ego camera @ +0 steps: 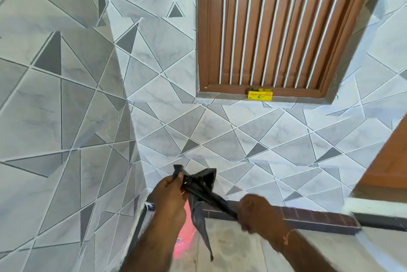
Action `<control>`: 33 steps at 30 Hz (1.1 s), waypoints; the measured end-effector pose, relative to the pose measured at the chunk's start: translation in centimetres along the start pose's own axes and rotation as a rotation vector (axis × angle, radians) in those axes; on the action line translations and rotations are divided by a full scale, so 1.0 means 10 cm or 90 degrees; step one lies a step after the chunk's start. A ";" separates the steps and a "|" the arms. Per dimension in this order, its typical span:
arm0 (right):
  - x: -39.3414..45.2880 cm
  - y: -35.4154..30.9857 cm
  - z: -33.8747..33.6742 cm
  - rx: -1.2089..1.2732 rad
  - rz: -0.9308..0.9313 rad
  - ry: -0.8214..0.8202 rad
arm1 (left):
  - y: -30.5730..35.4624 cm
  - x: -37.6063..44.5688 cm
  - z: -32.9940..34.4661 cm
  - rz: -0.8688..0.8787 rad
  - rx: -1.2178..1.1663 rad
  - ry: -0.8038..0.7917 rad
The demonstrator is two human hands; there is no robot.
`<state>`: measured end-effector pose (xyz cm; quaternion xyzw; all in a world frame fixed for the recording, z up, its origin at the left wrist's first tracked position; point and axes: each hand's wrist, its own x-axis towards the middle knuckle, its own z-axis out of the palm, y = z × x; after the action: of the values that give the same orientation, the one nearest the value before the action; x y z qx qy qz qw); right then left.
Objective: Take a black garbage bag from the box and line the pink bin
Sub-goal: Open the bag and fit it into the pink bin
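Observation:
A black garbage bag (199, 185), still crumpled and partly folded, is stretched between both hands at the bottom middle. My left hand (169, 196) pinches its upper left corner. My right hand (255, 212) grips the other end lower right, and a loose tail of the bag hangs down between them. The pink bin (184, 238) stands on the floor below, mostly hidden behind my left forearm. The yellow bag box (260, 94) sits on the window sill above.
A brown wooden window (277, 29) with white bars fills the upper right. Grey patterned tiled walls meet in a corner at the left. A dark red tiled ledge (319, 219) runs along the floor, and a wooden door frame (389, 161) stands at the right.

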<state>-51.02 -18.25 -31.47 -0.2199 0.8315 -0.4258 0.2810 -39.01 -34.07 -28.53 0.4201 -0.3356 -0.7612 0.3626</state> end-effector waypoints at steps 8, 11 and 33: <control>-0.13 -0.39 -0.05 -0.031 -0.293 0.029 | -0.18 -0.12 0.30 0.183 0.329 -0.016; 0.04 -0.42 0.03 0.040 -0.245 0.015 | -0.20 -0.17 0.37 0.199 0.329 -0.046; 0.19 -0.30 -0.28 -0.066 -0.335 -0.016 | 0.10 -0.07 0.31 0.379 0.635 -0.222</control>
<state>-53.89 -19.41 -28.18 -0.4476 0.7632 -0.4379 0.1594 -41.24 -33.39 -26.10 0.2967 -0.8095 -0.4355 0.2590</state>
